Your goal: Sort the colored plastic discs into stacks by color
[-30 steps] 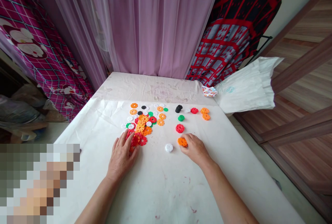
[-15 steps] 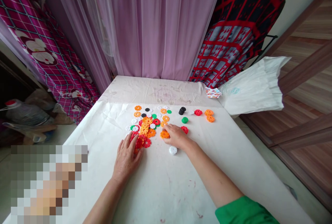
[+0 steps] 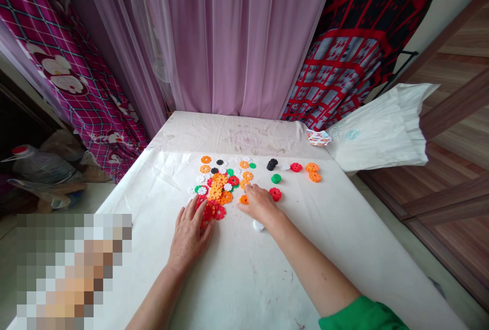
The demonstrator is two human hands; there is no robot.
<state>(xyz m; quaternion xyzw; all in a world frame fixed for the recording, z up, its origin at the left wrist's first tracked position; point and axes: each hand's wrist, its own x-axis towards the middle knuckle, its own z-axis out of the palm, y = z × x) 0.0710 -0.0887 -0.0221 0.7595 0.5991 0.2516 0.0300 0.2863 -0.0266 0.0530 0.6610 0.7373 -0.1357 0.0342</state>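
Observation:
Flower-shaped plastic discs lie in a loose pile [image 3: 216, 192] on the table, mostly orange and red with white, green and black ones. My left hand [image 3: 191, 230] rests at the pile's near left side, fingers spread over red discs [image 3: 209, 211]. On the pile's right, my right hand [image 3: 263, 203] curls its thumb and fingers around orange discs [image 3: 243, 199]. Its fingertips reach another orange disc [image 3: 244, 185]; the palm side is hidden. A white stack [image 3: 258, 225] sits partly behind the right wrist. Beyond that hand stand a red stack [image 3: 275, 194] and a green stack [image 3: 276, 179].
Farther back are black discs [image 3: 272, 164], a red stack [image 3: 296, 167] and two orange stacks [image 3: 313, 172]. A small patterned paper box [image 3: 318, 138] and a white bag [image 3: 385, 129] occupy the table's back right corner. Purple curtains [image 3: 244, 39] hang behind the table [image 3: 237, 274].
The view has shifted slightly, moving the scene a little to the right. My right hand has edged over the white stack, covering more of it. My left hand keeps its place on the pile.

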